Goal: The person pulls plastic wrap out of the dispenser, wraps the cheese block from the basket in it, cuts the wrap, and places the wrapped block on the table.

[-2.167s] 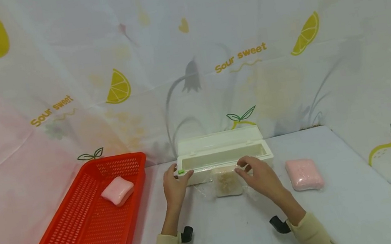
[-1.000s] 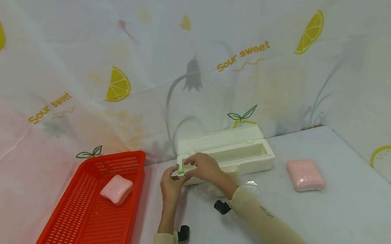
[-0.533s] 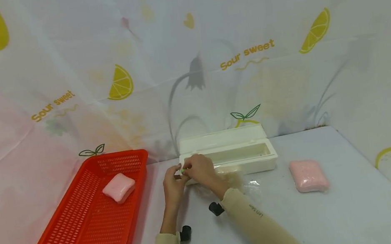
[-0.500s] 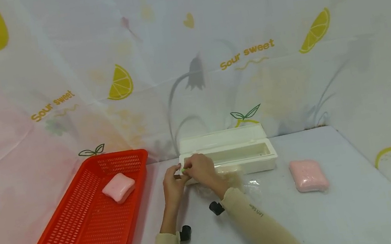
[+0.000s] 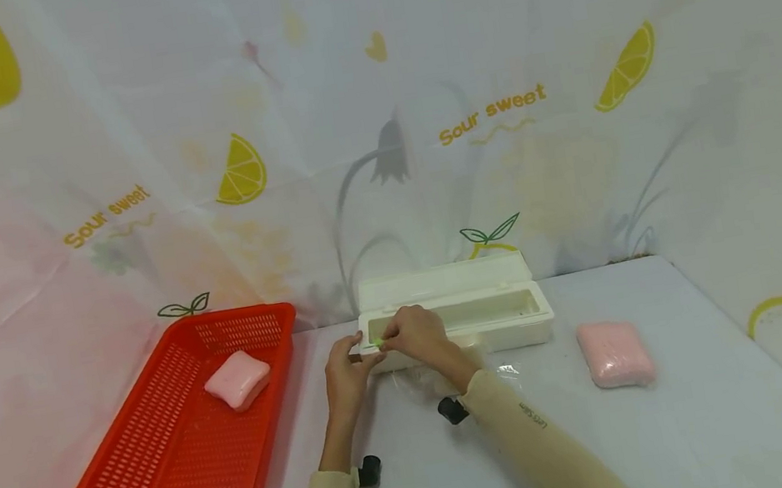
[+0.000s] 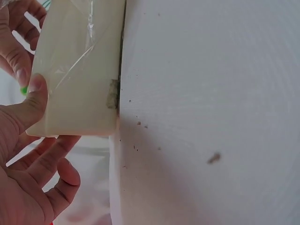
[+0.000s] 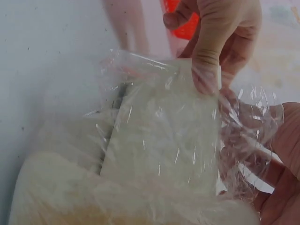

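Note:
A long white plastic-wrap dispenser point(image 5: 526, 333) stands at the back of the table, its lid point(image 5: 442, 278) tipped up. My left hand point(image 5: 345, 377) grips its left end, thumb on the front top edge, fingers around the end. My right hand point(image 5: 416, 340) pinches the small green slide cutter point(image 5: 379, 342) on the front rim, just right of the left thumb. Clear plastic wrap point(image 7: 159, 140) drapes down the dispenser's front. A pale item with a brownish patch point(image 7: 56, 197) lies in the wrap, mostly hidden behind the right wrist in the head view.
At left, a red perforated basket point(image 5: 259, 475) holds a pink wrapped block point(image 5: 238, 380). Another pink wrapped block point(image 5: 616, 354) lies on the table to the right. A lemon-print cloth point(image 5: 387, 219) hangs right behind the dispenser.
My right hand has left the wrap over the pale item, crossed to the dispenser's left end and pinched the green cutter. The cutter has slid slightly right. My left hand keeps its grip.

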Demonstrator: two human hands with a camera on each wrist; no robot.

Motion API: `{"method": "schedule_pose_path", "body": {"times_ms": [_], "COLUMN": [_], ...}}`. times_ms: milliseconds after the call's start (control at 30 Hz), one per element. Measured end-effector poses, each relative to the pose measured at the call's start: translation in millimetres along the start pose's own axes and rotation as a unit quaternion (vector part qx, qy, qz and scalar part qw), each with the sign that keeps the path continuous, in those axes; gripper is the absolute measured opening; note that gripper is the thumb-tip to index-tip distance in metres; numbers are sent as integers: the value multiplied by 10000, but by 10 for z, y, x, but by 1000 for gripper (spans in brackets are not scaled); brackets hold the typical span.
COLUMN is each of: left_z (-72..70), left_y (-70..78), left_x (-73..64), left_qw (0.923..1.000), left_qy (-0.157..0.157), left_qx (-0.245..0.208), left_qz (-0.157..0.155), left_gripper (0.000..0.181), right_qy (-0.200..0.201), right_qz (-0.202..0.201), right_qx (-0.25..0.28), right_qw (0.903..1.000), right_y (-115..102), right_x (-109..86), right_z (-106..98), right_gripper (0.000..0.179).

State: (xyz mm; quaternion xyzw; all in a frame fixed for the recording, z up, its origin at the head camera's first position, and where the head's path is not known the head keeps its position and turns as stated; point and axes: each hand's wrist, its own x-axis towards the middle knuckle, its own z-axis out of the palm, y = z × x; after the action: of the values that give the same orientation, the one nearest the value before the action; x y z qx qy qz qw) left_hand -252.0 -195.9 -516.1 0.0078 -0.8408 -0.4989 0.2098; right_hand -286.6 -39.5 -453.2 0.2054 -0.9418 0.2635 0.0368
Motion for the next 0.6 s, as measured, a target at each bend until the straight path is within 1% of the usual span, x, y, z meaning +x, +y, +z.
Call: {"method": "schedule_pose_path", "body": {"times_ms": [100, 200, 300, 367, 433, 500, 600], "left_z": [19, 24, 17, 10, -1, 3, -7], "left_y": [-24, -19, -7, -3, -5, -8, -19], "left_x": [-18, -30, -37, -31, -19, -2, 15], "left_qw": [9998, 9997, 9997, 9996, 9993, 9991, 9993], "left_qy": [-42, -33, 10, 42, 72, 103, 123], "left_qx": [167, 219, 240, 239, 275, 297, 325], "left_qz": [38, 37, 84, 171, 262, 280, 166], "left_gripper": [51, 50, 50, 49, 49, 50, 51], "right_qy": [26, 74, 15, -24, -37, -13, 22], "right_qz": [-58, -76, -42, -69, -82, -47, 93], "right_qx": [27, -39, -72, -73, -73, -59, -111], "right_qw": [10000, 9999, 10000, 9999, 9999, 10000, 9999], "right_y": [42, 64, 74, 94, 163, 315, 697], "right_x": [-31, -52, -66, -70, -82, -137, -307], "right_z": [-8, -20, -46, -77, -135, -257, -524], "right_gripper": [16, 16, 17, 16, 15, 12, 11]}}
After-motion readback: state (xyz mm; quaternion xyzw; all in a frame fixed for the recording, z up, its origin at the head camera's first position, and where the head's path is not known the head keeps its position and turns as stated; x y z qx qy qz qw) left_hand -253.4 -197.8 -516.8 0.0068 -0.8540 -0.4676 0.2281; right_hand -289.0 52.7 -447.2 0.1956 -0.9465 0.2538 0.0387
